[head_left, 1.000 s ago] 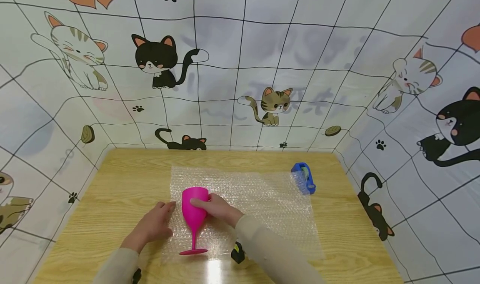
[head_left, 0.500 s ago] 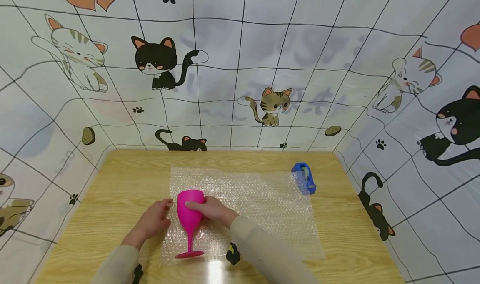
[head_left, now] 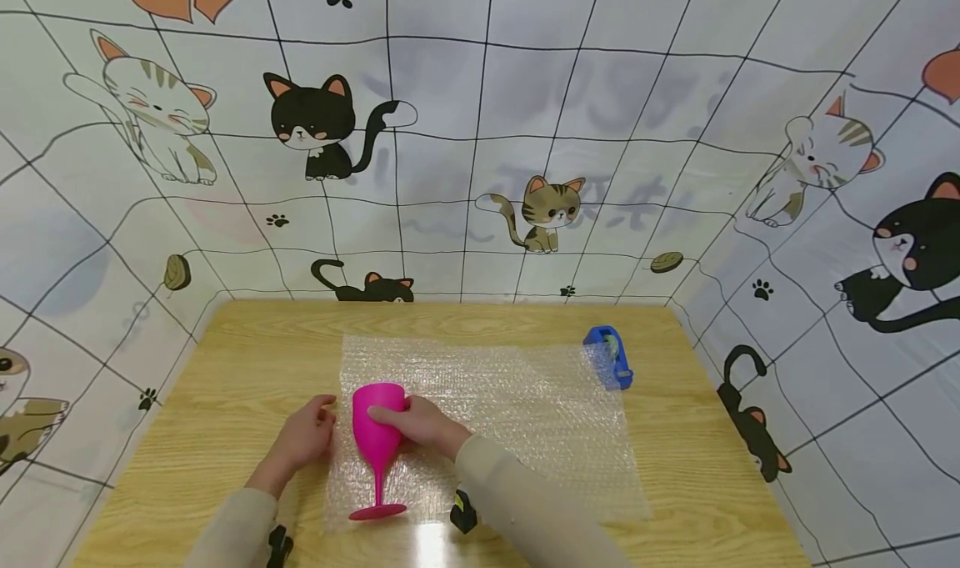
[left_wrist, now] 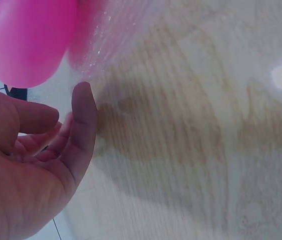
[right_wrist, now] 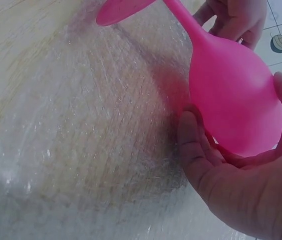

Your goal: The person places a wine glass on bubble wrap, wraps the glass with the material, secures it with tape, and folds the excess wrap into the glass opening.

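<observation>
A bright pink wine glass [head_left: 377,434] lies over the left part of a clear sheet of bubble wrap [head_left: 525,434], its rim toward the far side and its foot toward me. My right hand [head_left: 423,422] grips the bowl, thumb on top and fingers underneath, as the right wrist view shows. In that view the glass's bowl [right_wrist: 235,95] hangs close over the wrap. My left hand [head_left: 303,434] is beside the left edge of the sheet with fingers loosely bent and nothing held. The left wrist view has its fingertips [left_wrist: 82,92] right at the wrap's edge.
A blue tape dispenser [head_left: 617,368] stands at the back right, partly under the wrap's far corner. The wooden table [head_left: 255,351] meets cat-print cloth walls [head_left: 442,168] at the back and sides.
My right hand has moved the glass a little left and toward me. My left hand has drawn slightly left, away from the glass.
</observation>
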`<state>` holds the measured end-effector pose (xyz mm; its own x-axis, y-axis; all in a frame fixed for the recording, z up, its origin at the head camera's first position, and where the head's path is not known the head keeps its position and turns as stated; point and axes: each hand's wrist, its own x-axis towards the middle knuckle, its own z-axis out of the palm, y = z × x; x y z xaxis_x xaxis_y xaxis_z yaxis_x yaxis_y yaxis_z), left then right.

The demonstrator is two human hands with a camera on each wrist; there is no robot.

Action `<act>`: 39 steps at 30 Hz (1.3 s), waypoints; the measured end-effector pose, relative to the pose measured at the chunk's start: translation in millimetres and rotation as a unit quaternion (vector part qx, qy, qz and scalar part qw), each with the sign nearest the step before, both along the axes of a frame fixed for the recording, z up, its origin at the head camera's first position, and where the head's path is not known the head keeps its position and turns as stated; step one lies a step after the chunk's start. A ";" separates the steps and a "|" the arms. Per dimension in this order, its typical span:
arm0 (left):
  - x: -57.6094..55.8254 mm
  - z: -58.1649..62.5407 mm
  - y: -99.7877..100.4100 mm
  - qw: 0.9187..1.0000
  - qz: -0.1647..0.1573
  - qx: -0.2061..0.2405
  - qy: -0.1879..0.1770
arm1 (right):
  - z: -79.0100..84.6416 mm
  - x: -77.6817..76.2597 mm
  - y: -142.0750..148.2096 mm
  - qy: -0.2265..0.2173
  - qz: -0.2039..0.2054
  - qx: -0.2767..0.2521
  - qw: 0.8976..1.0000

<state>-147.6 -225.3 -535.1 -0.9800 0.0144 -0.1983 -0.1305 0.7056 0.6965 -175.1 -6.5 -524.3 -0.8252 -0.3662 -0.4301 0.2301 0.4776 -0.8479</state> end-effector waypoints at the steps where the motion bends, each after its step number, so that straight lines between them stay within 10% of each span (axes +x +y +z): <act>1: -0.2 1.7 0.6 1.000 0.004 0.003 -0.008 | 0.0 0.1 -0.5 0.002 -0.001 0.003 1.000; 39: -8.1 8.5 21.6 0.984 0.055 0.161 -0.060 | -3.0 -2.0 0.7 0.020 -0.009 0.031 0.999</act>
<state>-155.7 -203.7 -526.6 -0.9490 -0.0095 -0.3151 -0.2887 0.4277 0.8566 -177.1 -5.9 -527.3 -0.8482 -0.3249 -0.4183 0.2057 0.5257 -0.8254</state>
